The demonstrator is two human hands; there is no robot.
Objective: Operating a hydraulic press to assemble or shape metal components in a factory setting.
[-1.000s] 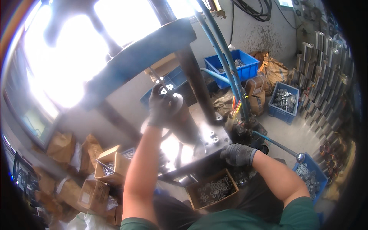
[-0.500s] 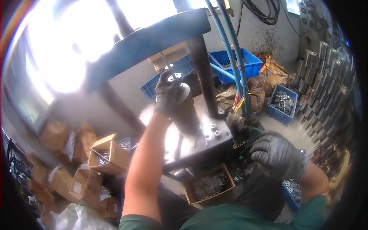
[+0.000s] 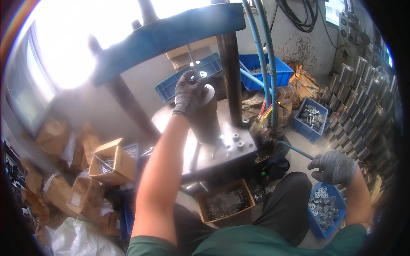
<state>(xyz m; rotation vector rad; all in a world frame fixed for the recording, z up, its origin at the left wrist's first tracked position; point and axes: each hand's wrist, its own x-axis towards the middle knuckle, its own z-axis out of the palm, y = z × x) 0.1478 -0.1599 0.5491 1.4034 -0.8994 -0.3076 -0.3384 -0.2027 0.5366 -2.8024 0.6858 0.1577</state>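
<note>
- Left hand in dark grey glove (image 3: 188, 94): fingers bent against a silver round metal disc with cut-outs (image 3: 203, 74); cannot tell whether they grip it
- Disc sits around a thin upright metal rod (image 3: 191, 53), above the pale round top of a tall dark cylinder (image 3: 206, 123)
- Right hand in grey knitted glove (image 3: 333, 167): fingers curled closed around the end of a slim blue metal lever (image 3: 294, 148)
- Cylinder stands on a shiny flat metal plate (image 3: 226, 158), small ring-shaped metal parts (image 3: 240, 144) near its right edge
- Thick blue metal crossbeam (image 3: 171, 36) overhead
- Below right forearm: blue plastic crate (image 3: 326, 233) holding spoked discs
</note>
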